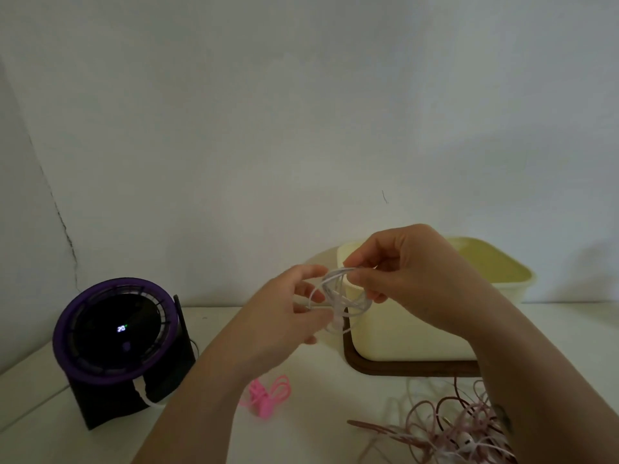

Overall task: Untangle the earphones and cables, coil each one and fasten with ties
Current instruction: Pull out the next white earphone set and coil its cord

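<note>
A white cable (338, 296), wound into loose loops, hangs in the air between both hands in front of the cream box. My right hand (408, 272) pinches the top of the coil with thumb and fingers. My left hand (294, 313) holds the coil's lower left side, its fingers curled around the strands. A coiled pink cable (268, 395) lies on the white table below my left forearm. At the lower right sits a tangled heap of pinkish cables and white earphones (449, 426), partly hidden by my right forearm.
A cream box (418, 329) stands on a dark wooden tray (402, 366) at the back right. A purple and black desk fan (117, 343) with a lit display stands at the left, a white cord at its base. The wall rises close behind.
</note>
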### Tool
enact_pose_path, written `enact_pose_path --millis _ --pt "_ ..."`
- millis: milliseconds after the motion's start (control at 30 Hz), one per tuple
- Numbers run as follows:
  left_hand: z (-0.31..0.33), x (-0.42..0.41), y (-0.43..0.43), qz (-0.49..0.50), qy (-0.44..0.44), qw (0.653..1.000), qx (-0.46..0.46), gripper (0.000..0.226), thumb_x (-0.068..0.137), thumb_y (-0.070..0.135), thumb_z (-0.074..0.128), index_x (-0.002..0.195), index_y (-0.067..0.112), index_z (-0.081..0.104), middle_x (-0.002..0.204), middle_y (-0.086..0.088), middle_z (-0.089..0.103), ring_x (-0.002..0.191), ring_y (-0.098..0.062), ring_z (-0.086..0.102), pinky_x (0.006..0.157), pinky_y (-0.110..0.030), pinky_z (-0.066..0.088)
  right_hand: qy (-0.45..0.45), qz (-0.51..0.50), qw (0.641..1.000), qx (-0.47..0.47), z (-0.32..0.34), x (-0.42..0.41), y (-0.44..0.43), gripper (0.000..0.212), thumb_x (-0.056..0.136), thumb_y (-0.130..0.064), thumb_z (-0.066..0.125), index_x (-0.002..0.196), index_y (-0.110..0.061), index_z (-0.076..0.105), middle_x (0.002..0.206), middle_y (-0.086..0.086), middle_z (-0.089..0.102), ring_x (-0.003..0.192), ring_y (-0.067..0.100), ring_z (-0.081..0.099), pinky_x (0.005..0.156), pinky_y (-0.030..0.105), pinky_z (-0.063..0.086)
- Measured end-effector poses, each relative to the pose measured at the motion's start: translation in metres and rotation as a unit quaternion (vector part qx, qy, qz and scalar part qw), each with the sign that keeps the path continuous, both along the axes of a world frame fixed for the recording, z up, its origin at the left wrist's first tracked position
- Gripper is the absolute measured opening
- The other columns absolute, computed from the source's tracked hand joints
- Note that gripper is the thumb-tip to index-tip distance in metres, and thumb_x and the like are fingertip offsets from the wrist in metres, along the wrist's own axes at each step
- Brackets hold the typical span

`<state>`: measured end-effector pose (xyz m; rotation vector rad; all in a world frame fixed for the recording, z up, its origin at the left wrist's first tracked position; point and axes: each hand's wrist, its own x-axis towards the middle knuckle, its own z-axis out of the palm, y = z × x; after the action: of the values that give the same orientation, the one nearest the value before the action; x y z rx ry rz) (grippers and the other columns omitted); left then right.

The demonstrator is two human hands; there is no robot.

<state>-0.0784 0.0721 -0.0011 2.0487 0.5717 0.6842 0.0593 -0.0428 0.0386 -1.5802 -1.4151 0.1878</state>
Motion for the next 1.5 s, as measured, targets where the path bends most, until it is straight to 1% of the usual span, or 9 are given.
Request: enact_pose_path --millis 200,333,400,533,667,767,1033,1267,1500 --pt "0.003 -0.001 0.002 -0.078 -0.148 0.962 -0.215 0.056 0.060 0.003 0.073 0.114 0.015 0.062 0.113 -0.008 0.065 0.085 -0.019 0.068 0.073 -0.027 0.057 0.052 0.000 0.998 0.025 0.001 0.007 -0.002 0.012 0.080 -0.010 0.072 0.073 -0.019 0.069 0.057 -0.006 0.067 0.048 0.004 0.059 0.052 0.013 0.047" --pt "0.005 -0.004 0.002 -0.111 -0.184 0.935 -0.282 0.053 0.075 -0.017 0.057 0.119 0.013 0.059 0.119 -0.007 0.064 0.085 -0.023 0.070 0.073 -0.028 0.058 0.067 -0.005 0.997 0.024 -0.002 0.012 0.001 0.012 0.081 -0.008 0.072 0.074 -0.018 0.069 0.057 -0.002 0.067 0.049 0.006 0.059 0.053 0.015 0.048" --pt "0.002 -0.008 0.007 -0.121 -0.152 0.949 -0.248 0.055 0.078 -0.016 0.058 0.117 0.023 0.063 0.121 -0.003 0.062 0.088 -0.019 0.068 0.082 -0.032 0.056 0.071 -0.004 0.997 0.025 -0.002 0.012 0.001 0.011 0.080 -0.008 0.072 0.074 -0.017 0.069 0.057 -0.003 0.067 0.048 0.005 0.059 0.052 0.014 0.047" --pt "0.002 -0.011 0.011 -0.048 -0.077 0.994 -0.067 0.051 0.065 0.019 0.063 0.108 0.046 0.062 0.120 0.016 0.060 0.098 0.000 0.059 0.093 -0.028 0.045 0.058 0.013 0.998 0.010 -0.002 0.009 0.001 0.009 0.080 -0.009 0.072 0.074 -0.015 0.070 0.056 -0.003 0.067 0.048 0.005 0.060 0.052 0.013 0.047" --pt "0.003 0.001 -0.002 -0.095 -0.067 0.993 -0.033 0.044 0.077 0.027 0.073 0.117 0.035 0.056 0.105 0.019 0.068 0.103 0.001 0.062 0.086 -0.022 0.050 0.017 0.049 0.998 -0.023 -0.002 0.000 0.001 0.006 0.080 -0.011 0.073 0.076 -0.016 0.072 0.058 -0.005 0.067 0.052 0.006 0.061 0.054 0.016 0.048" --pt "-0.001 0.008 -0.007 -0.060 -0.029 0.997 0.044 0.013 0.087 0.016 0.063 0.088 0.028 0.068 0.083 0.011 0.071 0.083 -0.008 0.067 0.079 -0.028 0.052 -0.022 0.049 0.998 -0.042 -0.002 -0.001 0.000 0.009 0.079 -0.014 0.074 0.074 -0.022 0.073 0.060 -0.006 0.067 0.054 0.007 0.059 0.058 0.028 0.052" --pt "-0.008 0.006 0.004 -0.130 -0.153 0.956 -0.212 0.020 0.077 0.011 0.063 0.087 0.024 0.074 0.074 -0.001 0.065 0.068 -0.008 0.058 0.067 -0.020 0.047 -0.025 0.061 0.995 -0.075 0.000 0.004 -0.005 0.003 0.078 -0.019 0.074 0.076 -0.021 0.073 0.067 -0.005 0.071 0.059 0.008 0.064 0.059 0.020 0.051" --pt "-0.009 0.008 -0.002 -0.066 0.019 0.992 0.102 0.022 0.092 0.011 0.055 0.091 0.032 0.065 0.074 0.020 0.062 0.068 0.008 0.054 0.066 -0.012 0.041 -0.057 0.004 0.997 -0.051 -0.001 0.008 -0.003 0.016 0.077 -0.019 0.076 0.069 -0.031 0.070 0.065 -0.011 0.069 0.060 0.000 0.061 0.056 0.011 0.045" --pt "-0.013 0.009 -0.004 -0.077 0.048 0.992 0.082 0.022 0.099 0.020 0.041 0.099 0.034 0.057 0.074 0.018 0.052 0.066 0.009 0.048 0.064 -0.013 0.037 -0.057 -0.013 0.997 -0.041 -0.004 0.005 0.001 0.007 0.079 -0.020 0.073 0.077 -0.027 0.073 0.067 -0.008 0.068 0.064 -0.001 0.060 0.063 0.009 0.047"
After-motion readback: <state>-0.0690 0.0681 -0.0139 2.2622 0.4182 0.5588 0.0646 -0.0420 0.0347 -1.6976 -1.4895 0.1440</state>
